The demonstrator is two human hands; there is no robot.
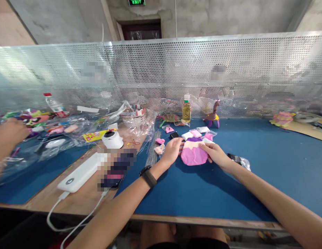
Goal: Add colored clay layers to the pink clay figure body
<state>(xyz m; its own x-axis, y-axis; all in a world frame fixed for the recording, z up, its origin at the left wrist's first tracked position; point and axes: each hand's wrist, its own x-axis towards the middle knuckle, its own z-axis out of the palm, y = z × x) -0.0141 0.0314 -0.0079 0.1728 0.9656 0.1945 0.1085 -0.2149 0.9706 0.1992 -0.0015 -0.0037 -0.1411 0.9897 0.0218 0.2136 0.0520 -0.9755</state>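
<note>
Head view: left hand loosely curled, fingertips hard to make out by the pink-and-purple sheet; can't tell its hold. Right hand pinches sheet, fingers partly hidden behind. Sheet: left hand's three o'clock, right's nine.

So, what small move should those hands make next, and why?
Perhaps the right hand could smooth the wavy-edged peach band on the pink-and-purple piece: its thumb lies on the piece's face, and the left hand is at the opposite edge.
</note>
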